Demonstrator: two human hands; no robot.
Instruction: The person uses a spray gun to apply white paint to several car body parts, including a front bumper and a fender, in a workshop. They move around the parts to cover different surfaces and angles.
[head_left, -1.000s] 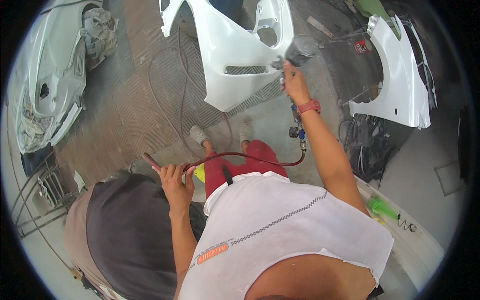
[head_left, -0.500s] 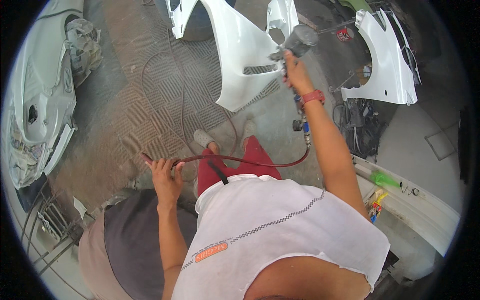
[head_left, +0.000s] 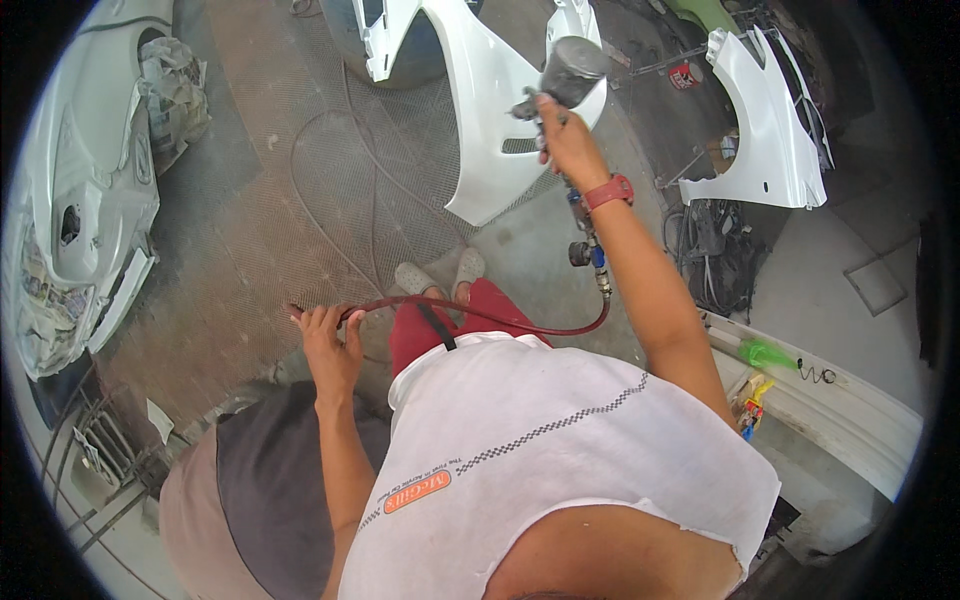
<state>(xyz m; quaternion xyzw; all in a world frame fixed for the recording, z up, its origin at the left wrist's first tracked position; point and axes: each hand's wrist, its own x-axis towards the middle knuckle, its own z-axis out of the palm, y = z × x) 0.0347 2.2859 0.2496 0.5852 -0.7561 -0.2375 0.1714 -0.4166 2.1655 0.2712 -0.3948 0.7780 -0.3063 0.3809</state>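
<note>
Shifting leftward since the earlier frame, the spray gun (head_left: 572, 74) is now overlapping the right edge of the white car fender (head_left: 485, 100) in view. The right hand (head_left: 572, 145) is gripping its handle; the left hand (head_left: 332, 348) is closing around the red air hose (head_left: 490, 314), which is curving across the thighs.

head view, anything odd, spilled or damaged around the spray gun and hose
Nothing stands out on the spray gun in the right hand or the red hose in the left hand. Slightly untidy: thin hose loops lie loose on the stained floor, uncoiled close to the shoes.
</note>
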